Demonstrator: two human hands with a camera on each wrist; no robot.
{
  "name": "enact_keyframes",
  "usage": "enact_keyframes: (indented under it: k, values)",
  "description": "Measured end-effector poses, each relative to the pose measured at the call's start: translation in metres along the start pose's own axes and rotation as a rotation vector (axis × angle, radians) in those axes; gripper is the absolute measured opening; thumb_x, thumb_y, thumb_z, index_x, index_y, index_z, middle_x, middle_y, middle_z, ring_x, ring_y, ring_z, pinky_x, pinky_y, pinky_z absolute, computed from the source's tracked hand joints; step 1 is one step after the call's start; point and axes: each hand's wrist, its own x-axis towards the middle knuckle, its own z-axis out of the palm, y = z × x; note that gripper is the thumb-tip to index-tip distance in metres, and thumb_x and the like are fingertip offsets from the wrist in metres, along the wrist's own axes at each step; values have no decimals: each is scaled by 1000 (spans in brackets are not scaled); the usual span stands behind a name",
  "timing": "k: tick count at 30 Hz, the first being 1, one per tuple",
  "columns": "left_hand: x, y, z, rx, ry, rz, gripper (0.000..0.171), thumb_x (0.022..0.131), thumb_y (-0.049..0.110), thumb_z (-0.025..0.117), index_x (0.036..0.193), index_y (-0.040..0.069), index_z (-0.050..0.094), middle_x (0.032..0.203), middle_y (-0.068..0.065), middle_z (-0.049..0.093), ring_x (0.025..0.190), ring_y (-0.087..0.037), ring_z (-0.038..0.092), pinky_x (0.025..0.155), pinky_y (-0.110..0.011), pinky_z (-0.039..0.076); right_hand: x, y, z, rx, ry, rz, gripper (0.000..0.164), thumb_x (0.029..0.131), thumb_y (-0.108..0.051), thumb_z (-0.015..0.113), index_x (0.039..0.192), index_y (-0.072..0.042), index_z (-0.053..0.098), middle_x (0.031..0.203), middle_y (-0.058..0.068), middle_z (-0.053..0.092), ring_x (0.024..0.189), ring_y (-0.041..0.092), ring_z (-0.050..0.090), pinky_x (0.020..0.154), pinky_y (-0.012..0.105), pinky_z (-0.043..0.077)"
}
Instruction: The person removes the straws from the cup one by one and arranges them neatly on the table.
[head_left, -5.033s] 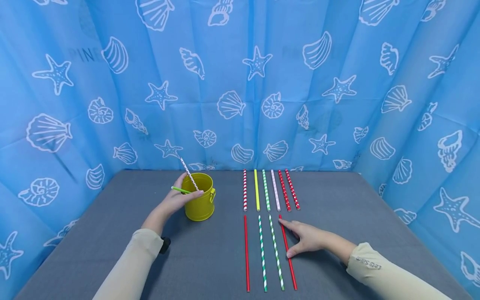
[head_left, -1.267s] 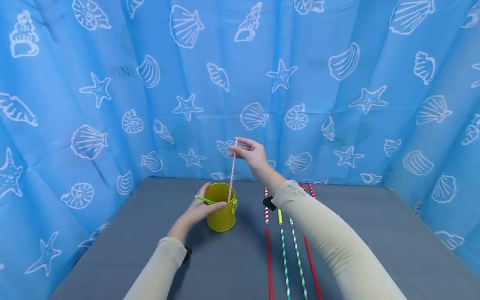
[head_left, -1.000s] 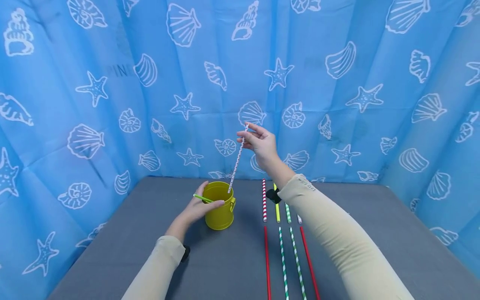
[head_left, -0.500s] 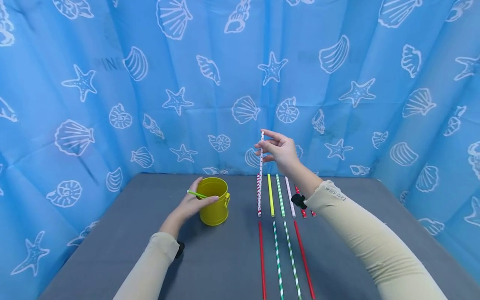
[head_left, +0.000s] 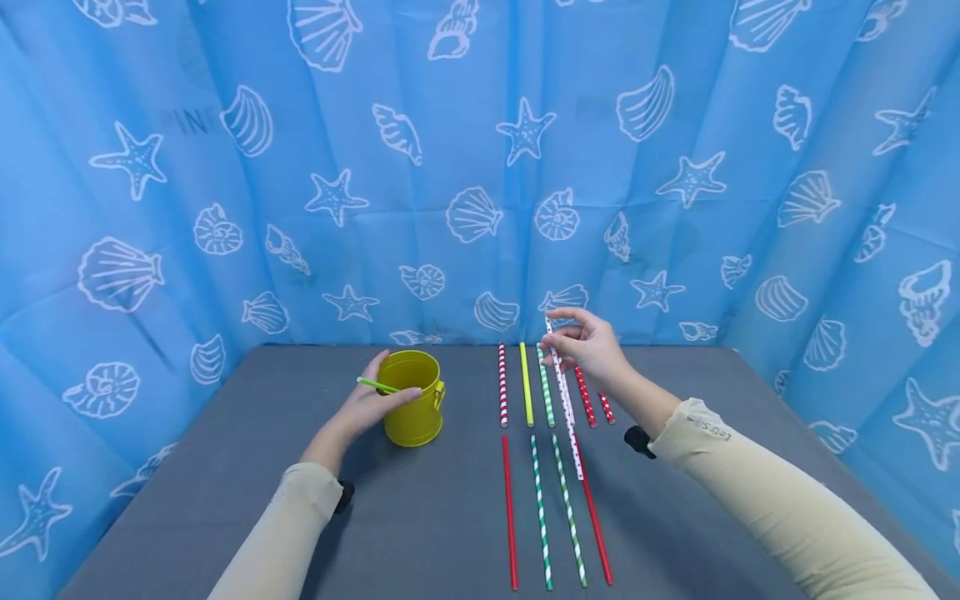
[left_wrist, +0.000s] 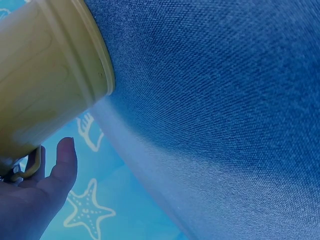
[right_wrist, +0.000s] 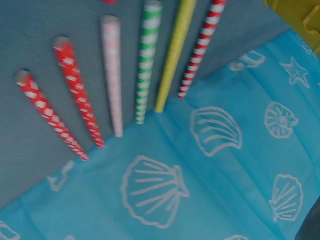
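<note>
My left hand (head_left: 363, 410) grips the yellow bucket (head_left: 414, 417), with its thumb along the near side of the rim. A light green straw (head_left: 372, 383) leans out over the bucket's left rim, above this hand. In the left wrist view, fingers (left_wrist: 65, 162) show by the bucket's handle (left_wrist: 33, 165). My right hand (head_left: 600, 352) pinches a white straw with dark dots (head_left: 572, 437) near its top end. It slants over the straws on the table, its lower end overlapping the top of a red straw (head_left: 597, 533). The right wrist view does not show the right hand.
The upper row has a red-striped straw (head_left: 502, 387), a yellow one (head_left: 527, 387), a green-striped one (head_left: 546, 396), a pale pink one (right_wrist: 113, 75) and two red spotted ones (right_wrist: 77, 90). Lower stand another red straw (head_left: 510, 517) and two green spiral ones (head_left: 541, 517). A blue shell-print curtain (head_left: 420, 167) hangs behind.
The right hand has lifted the dotted straw out of the bucket, then carried it right and down over the straw rows. The left hand stays on the bucket.
</note>
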Motion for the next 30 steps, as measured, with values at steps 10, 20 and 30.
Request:
enact_keyframes:
  k: [10, 20, 30]
  values:
    - [-1, 1, 1, 6, -6, -7, 100, 88, 42, 69, 156, 15, 2, 159, -20, 8, 142, -41, 17, 112, -60, 20, -27, 22, -23, -168, -5, -20, 37, 92, -7, 66, 125, 7, 56, 91, 3, 68, 76, 11, 67, 61, 28, 55]
    - [-2, 3, 0, 17, -8, -10, 101, 88, 44, 69, 157, 16, 1, 159, -21, 5, 142, -41, 16, 112, -59, 20, -48, 42, -54, -230, -166, -40, 54, 87, 1, 69, 135, 9, 46, 109, 25, 61, 93, 16, 63, 76, 28, 56]
    - [-1, 2, 1, 29, -12, -14, 99, 90, 42, 67, 157, 16, -1, 159, -22, 4, 142, -42, 15, 112, -60, 20, -65, 66, -80, -353, -295, -36, 61, 83, -10, 76, 134, 8, 48, 114, 28, 55, 102, 35, 55, 89, 46, 49]
